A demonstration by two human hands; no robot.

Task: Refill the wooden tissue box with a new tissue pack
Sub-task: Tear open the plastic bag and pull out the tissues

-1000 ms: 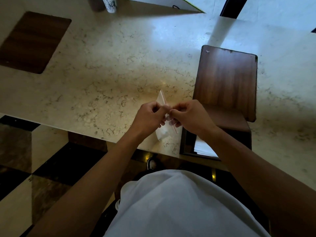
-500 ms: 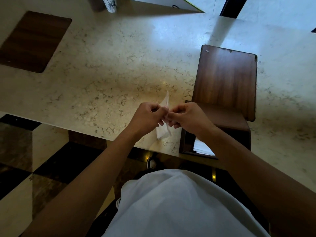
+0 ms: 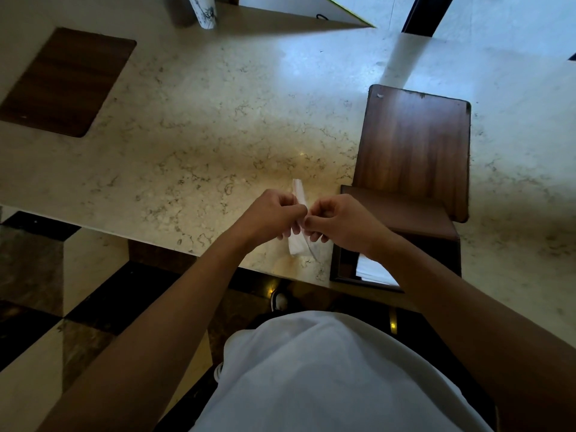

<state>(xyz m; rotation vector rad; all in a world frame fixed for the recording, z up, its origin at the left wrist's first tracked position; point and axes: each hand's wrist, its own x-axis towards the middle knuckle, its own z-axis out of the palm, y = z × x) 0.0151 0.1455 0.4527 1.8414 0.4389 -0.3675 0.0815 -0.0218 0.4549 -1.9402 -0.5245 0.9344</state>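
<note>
A white tissue pack [image 3: 297, 244] in thin wrapping is pinched between both hands just above the marble counter's near edge. My left hand [image 3: 271, 213] grips its left side and my right hand [image 3: 341, 224] grips its right side, fingertips almost touching at the pack's top. The dark wooden tissue box [image 3: 402, 219] stands to the right of my hands, its open end toward me with white tissue [image 3: 371, 271] showing inside. Its flat wooden lid [image 3: 414, 145] lies leaning behind the box. My right forearm hides part of the box opening.
The marble counter [image 3: 218, 135] runs across the view. A dark wooden panel [image 3: 65, 82] lies at the far left and a white patterned cylinder [image 3: 202, 10] stands at the back. Chequered floor tiles [image 3: 46, 291] lie below the counter edge.
Both hands have kept their pinch on the pack and shifted slightly; the pack has turned more edge-on and narrower between the fingers. The box and lid have not moved.
</note>
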